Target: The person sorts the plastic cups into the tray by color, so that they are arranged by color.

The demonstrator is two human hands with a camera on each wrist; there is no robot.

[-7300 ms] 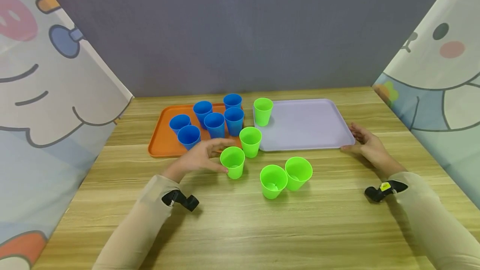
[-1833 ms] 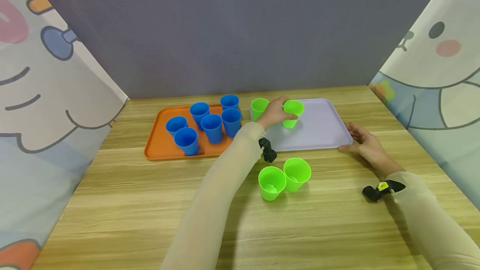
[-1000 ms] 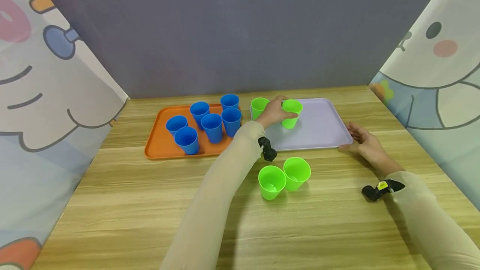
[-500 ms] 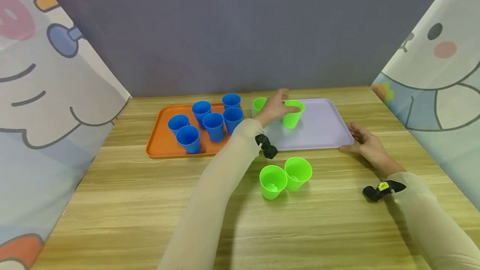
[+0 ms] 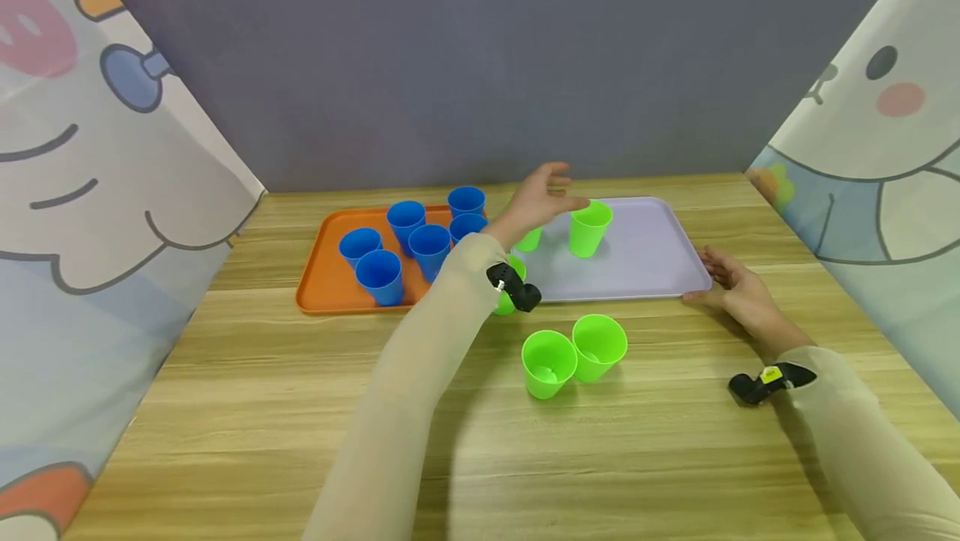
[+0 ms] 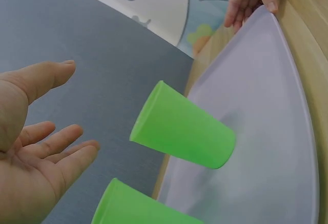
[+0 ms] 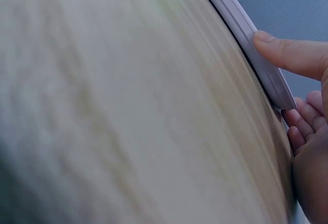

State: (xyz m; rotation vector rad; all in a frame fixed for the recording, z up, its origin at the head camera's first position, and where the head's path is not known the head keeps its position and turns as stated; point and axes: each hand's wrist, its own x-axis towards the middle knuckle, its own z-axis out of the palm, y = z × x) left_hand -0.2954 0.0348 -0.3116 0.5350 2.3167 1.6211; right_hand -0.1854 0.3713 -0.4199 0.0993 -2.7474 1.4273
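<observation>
Left hand [image 5: 542, 193] hovers, fingers spread, gripping nothing, just above the upright bright green plastic cup [image 5: 588, 227] on the flat lilac plastic tray [image 5: 645, 253]. Right hand [image 5: 738, 295] rests against the tray's near right corner (thumb on rim).
</observation>
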